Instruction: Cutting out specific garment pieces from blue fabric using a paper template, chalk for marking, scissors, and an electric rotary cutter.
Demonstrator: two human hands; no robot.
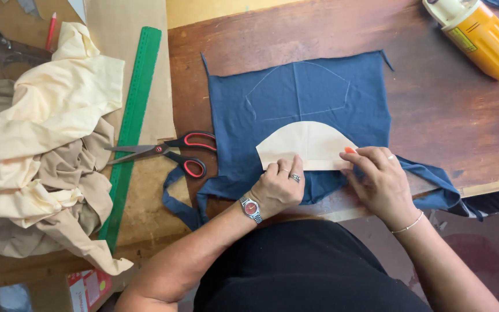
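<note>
Dark wooden table (451, 110), worn and reddish, seen from above; tan paper sheet (145, 190) laid over its left part. Blue fabric piece (301, 98) spread flat near table centre, roughly square, frayed threads at upper corners, faint chalk outline of a curved shape on its upper half. Cream paper pattern (307, 144), half-round with straight lower edge, lying on lower half of blue fabric, just below chalk outline. Left hand (278, 188) pressed flat on lower left edge of pattern, fingers curled down, rings on two fingers, wristwatch with red face on wrist. Right hand (379, 179) at right end of pattern, fingertips pinched together on small orange chalk piece (350, 150) touching pattern's right corner; thin bracelet on wrist. Hands near each other, apart, pattern's lower edge between them. Scissors (168, 153) with red-and-black handles lying partly open just left of blue fabric, blades pointing left across green ruler (131, 127). Ruler running long and slanted over tan paper. Heap of cream and beige cloth (41, 156) crumpled at far left. Yellow power tool (480, 34) at top right corner of table, well apart from hands. Red pencil (50, 30) at top left. Dark garment of person filling bottom centre
</note>
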